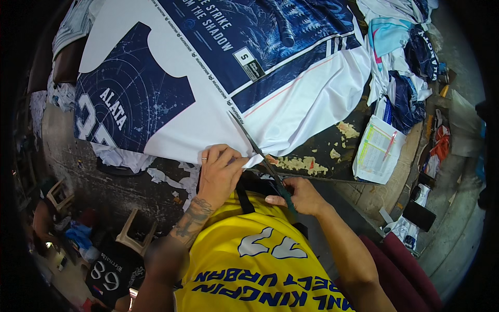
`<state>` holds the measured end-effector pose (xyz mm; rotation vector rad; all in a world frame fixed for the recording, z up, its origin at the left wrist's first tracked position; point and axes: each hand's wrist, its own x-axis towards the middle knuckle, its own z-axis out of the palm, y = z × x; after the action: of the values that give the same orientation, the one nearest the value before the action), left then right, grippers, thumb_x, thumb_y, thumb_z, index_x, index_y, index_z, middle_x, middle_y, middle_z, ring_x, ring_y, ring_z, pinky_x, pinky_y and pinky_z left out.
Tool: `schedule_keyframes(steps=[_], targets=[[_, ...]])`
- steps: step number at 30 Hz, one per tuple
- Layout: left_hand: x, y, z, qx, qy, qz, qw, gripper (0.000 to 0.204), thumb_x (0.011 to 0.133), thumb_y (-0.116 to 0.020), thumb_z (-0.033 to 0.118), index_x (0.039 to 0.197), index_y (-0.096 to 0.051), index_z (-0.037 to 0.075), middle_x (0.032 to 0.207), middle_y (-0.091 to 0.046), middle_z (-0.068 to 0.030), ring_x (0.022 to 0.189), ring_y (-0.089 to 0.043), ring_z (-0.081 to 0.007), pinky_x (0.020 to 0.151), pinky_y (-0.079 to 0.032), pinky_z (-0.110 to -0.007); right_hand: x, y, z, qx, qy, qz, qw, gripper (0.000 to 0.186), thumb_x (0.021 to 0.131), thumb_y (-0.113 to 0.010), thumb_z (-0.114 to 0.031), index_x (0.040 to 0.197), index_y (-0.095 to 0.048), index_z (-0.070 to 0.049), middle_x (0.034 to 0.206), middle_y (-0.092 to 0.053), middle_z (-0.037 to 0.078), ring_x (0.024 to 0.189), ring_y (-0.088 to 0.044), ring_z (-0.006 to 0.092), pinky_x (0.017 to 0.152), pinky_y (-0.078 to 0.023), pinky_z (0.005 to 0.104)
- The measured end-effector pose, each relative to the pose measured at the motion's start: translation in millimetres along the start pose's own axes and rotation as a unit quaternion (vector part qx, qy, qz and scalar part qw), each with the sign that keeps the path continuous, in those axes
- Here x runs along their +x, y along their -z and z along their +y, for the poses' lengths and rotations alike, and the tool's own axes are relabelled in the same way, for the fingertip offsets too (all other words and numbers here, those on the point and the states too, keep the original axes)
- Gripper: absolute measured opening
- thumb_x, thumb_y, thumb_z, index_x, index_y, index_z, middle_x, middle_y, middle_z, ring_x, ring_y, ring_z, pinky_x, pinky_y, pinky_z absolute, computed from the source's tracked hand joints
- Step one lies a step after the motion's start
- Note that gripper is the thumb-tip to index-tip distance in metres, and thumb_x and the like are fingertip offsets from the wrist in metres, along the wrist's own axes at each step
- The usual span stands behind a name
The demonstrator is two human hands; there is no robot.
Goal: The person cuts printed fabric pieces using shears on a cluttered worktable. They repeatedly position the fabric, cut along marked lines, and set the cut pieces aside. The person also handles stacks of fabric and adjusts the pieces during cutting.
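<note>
the left hand [221,169] lies flat on the near edge of the printed fabric sheet [208,67], its fingers [228,156] close together and pressing the white border down, a ring on one of them. the right hand [299,196] is closed around the green handles of the scissors [262,156], and the long blades point away from the person, into the white margin beside a printed strip. the sheet is spread over the dark tabletop [322,145] and its near edge hangs a little over the front.

the fabric looks thin, light and soft, so i think it will slide and wrinkle easily; the best hold is flat pressure on the white border just beside the cutting line, as the left hand gives now. the scissors are stiff and sharp, and i would take them only by the handles.

count: one large sheet, with two dark blue printed panels visible on it, one pair of scissors, one paper form [377,151] with one pen [390,145] on it at the right, one heap of cut fabric pieces [400,57] behind it, and some white scraps [166,177] on the floor below the table edge.
</note>
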<state>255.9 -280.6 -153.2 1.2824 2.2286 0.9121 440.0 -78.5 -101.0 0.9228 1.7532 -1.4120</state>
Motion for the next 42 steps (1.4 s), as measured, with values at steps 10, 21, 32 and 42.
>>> schedule_keyframes(steps=[10, 21, 32, 42], targets=[[13.1, 21.0, -14.6, -0.106, 0.004, -0.1, 0.989, 0.037, 0.083, -0.086, 0.023, 0.116, -0.076, 0.011, 0.123, -0.064, -0.004, 0.131, -0.051, -0.0302, 0.113, -0.039, -0.05, 41.5, 8.3, -62.6, -0.042, -0.018, -0.014, 0.999, 0.08, 0.079, -0.087, -0.069, 0.106, -0.077, 0.005, 0.088, -0.076, 0.017, 0.082, -0.072, 0.0253, 0.08, -0.056, 0.0382], [25.2, 35.3, -47.0, -0.219, -0.011, -0.215, 0.952, 0.041, 0.091, -0.082, 0.03, 0.123, -0.072, 0.006, 0.135, -0.065, -0.011, 0.136, -0.051, -0.0341, 0.117, -0.042, -0.047, 94.7, 20.7, -142.2, -0.05, 0.024, 0.013, 0.998, 0.07, 0.083, -0.088, -0.064, 0.094, -0.072, 0.003, 0.076, -0.067, 0.009, 0.073, -0.061, 0.0166, 0.069, -0.052, 0.0346], [64.7, 63.9, -78.0, -0.388, 0.057, -0.365, 0.845, 0.042, 0.098, -0.075, 0.032, 0.125, -0.065, 0.001, 0.134, -0.064, -0.0202, 0.132, -0.058, -0.0379, 0.112, -0.048, -0.047, 140.7, 37.3, -229.3, -0.051, -0.053, -0.025, 0.997, 0.073, 0.082, -0.088, -0.064, 0.097, -0.077, 0.006, 0.078, -0.073, 0.014, 0.073, -0.069, 0.0213, 0.069, -0.054, 0.0366], [104.8, 70.0, -106.9, -0.428, 0.049, -0.456, 0.778, 0.042, 0.105, -0.069, 0.037, 0.126, -0.069, 0.001, 0.118, -0.074, -0.0198, 0.12, -0.07, -0.035, 0.108, -0.053, -0.043, 189.5, 44.2, -286.3, -0.09, -0.046, -0.013, 0.995, 0.069, 0.079, -0.09, -0.065, 0.097, -0.078, 0.0, 0.074, -0.069, 0.007, 0.069, -0.062, 0.0174, 0.064, -0.047, 0.034]])
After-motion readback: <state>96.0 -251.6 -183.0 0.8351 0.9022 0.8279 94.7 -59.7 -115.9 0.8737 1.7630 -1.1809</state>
